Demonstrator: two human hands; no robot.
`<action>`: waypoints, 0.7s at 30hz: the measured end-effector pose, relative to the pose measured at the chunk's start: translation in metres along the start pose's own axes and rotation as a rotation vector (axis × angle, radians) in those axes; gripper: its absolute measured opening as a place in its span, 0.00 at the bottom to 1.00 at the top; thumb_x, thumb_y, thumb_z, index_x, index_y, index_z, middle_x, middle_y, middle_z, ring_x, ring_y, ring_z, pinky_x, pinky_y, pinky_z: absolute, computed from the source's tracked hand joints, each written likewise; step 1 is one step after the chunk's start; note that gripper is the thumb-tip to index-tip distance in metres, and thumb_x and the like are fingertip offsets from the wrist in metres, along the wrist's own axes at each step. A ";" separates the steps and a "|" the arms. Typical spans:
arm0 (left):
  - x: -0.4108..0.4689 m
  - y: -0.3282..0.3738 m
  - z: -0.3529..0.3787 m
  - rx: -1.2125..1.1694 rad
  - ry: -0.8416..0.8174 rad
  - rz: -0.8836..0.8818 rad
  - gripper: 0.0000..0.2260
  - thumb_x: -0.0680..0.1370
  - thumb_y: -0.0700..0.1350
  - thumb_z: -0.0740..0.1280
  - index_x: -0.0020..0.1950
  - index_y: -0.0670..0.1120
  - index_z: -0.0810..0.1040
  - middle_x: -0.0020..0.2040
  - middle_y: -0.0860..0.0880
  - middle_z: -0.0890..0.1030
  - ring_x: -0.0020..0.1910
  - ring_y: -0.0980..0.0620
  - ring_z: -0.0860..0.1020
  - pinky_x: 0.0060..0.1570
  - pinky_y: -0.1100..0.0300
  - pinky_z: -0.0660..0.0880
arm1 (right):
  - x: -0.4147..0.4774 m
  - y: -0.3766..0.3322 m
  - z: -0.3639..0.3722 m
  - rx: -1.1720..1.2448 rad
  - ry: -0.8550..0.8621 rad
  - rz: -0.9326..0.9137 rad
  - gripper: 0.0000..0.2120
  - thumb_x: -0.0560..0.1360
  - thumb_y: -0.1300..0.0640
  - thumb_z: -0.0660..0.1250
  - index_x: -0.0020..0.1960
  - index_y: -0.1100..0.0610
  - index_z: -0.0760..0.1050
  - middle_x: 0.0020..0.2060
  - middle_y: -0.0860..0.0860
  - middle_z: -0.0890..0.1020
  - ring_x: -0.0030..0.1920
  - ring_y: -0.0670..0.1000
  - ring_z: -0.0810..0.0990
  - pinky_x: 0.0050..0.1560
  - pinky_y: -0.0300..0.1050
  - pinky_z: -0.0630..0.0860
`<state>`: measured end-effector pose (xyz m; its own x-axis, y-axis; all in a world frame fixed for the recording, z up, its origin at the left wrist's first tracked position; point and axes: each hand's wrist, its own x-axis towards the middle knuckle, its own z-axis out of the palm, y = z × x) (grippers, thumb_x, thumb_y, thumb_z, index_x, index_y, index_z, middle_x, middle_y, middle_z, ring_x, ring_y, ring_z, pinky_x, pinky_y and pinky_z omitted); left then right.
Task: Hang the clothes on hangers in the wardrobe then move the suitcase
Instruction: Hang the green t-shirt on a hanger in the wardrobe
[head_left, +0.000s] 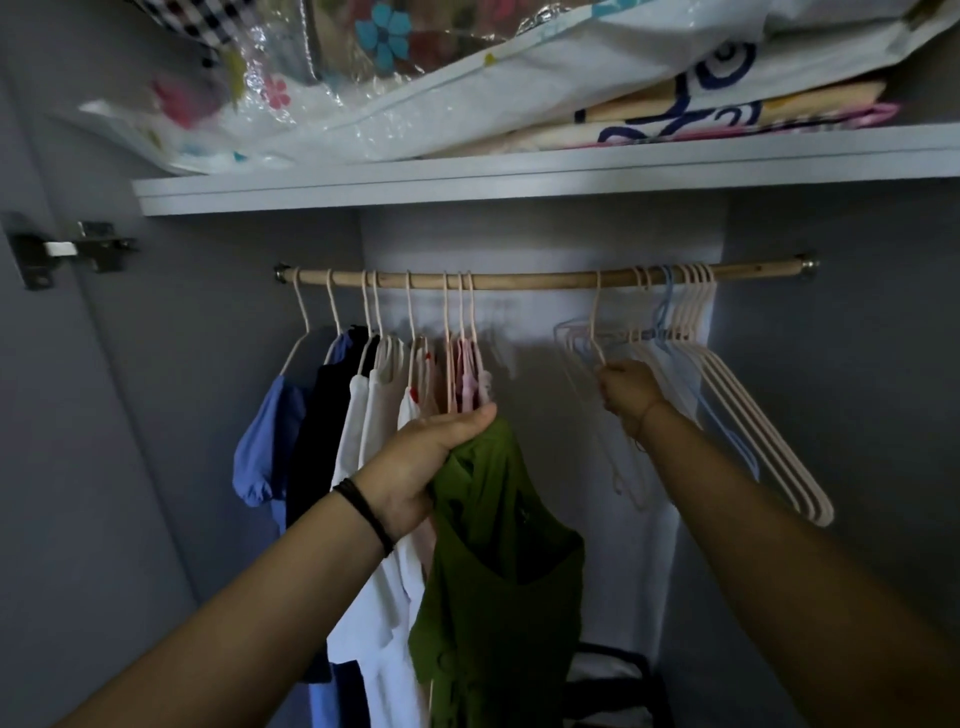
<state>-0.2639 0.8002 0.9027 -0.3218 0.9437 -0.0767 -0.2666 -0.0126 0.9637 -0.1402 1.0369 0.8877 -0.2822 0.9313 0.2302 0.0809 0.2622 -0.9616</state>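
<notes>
Two hands are reaching into the wardrobe. The left hand is gripping the top of a green garment, which is hanging straight down from the fist, long axis vertical. The right hand is pinching a pink hanger at its neck; the hook is sitting over the rail above the hand, stem upright. Hung clothes are crowding just left of the left hand. Empty hangers are bunching just right of the right hand, arms slanting down rightward.
</notes>
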 end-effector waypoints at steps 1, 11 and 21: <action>0.000 -0.001 -0.001 -0.009 0.008 -0.001 0.16 0.75 0.46 0.69 0.57 0.36 0.79 0.57 0.36 0.80 0.53 0.42 0.79 0.58 0.52 0.75 | 0.000 -0.001 0.001 0.034 0.004 -0.017 0.15 0.78 0.61 0.59 0.35 0.48 0.70 0.28 0.46 0.71 0.28 0.44 0.68 0.27 0.35 0.63; 0.003 -0.016 -0.007 -0.013 0.007 -0.071 0.11 0.76 0.43 0.68 0.54 0.38 0.81 0.53 0.42 0.83 0.48 0.49 0.83 0.47 0.60 0.80 | -0.106 0.045 -0.016 0.212 0.057 -0.156 0.15 0.78 0.57 0.64 0.33 0.52 0.66 0.25 0.49 0.65 0.23 0.43 0.63 0.24 0.35 0.62; 0.002 -0.054 0.008 0.136 -0.065 -0.190 0.10 0.75 0.44 0.69 0.51 0.39 0.81 0.48 0.44 0.84 0.46 0.50 0.82 0.49 0.59 0.78 | -0.162 0.056 -0.041 0.227 0.162 0.018 0.13 0.80 0.53 0.60 0.39 0.56 0.75 0.19 0.45 0.65 0.19 0.41 0.61 0.20 0.34 0.59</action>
<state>-0.2434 0.8057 0.8530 -0.2168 0.9444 -0.2473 -0.1906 0.2075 0.9595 -0.0507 0.9109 0.8024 -0.1245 0.9684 0.2159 -0.1367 0.1988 -0.9705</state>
